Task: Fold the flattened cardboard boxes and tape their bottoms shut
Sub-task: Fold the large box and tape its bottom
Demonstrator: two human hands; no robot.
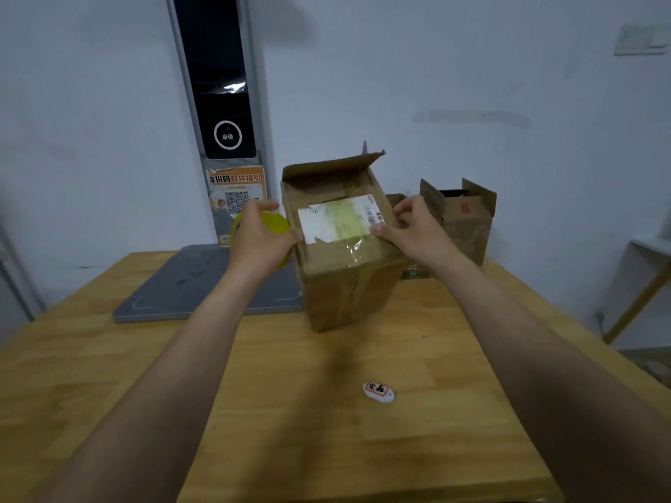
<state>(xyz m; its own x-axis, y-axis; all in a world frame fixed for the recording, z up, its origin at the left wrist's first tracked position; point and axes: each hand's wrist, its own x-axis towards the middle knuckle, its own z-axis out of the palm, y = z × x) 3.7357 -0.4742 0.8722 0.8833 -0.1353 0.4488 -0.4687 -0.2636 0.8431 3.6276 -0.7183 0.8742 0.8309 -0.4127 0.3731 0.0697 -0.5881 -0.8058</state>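
**Box one mid-tape, second box standing behind, bottom state unknown**

Left to right across the wooden table (109, 375):

- Grey mat (203, 281) at 10 o'clock from table centre, bare. Not in play.
- Left hand (259, 237) wrapped around a yellow tape roll (272, 225), held just beside the left face of the cardboard box (341, 255). Thumb reaches the box edge.
- The box stands at 12 o'clock, tilted back from the camera. Its upper face carries a white-and-green shipping label (339, 221), with a glossy clear tape strip (350, 254) running from the label over the edge and down the near face along the centre seam. One flap (332, 167) at the far end is up and open.
- Right hand (414, 226) at the box's right edge, thumb pressed on the label corner, fingers curled over the side. Looks like pinning the tape end or the flap; can't tell which.
- Second box (464, 219) at 1 o'clock, well behind, upright, top flaps open. Bottom hidden, so taped or not: can't tell.
- Small white oval tag (378, 391) at 5 o'clock, loose on the table.

Judgement: the near box is folded and its seam partly taped. Left to do: finish and cut the strip. No flat boxes in view.
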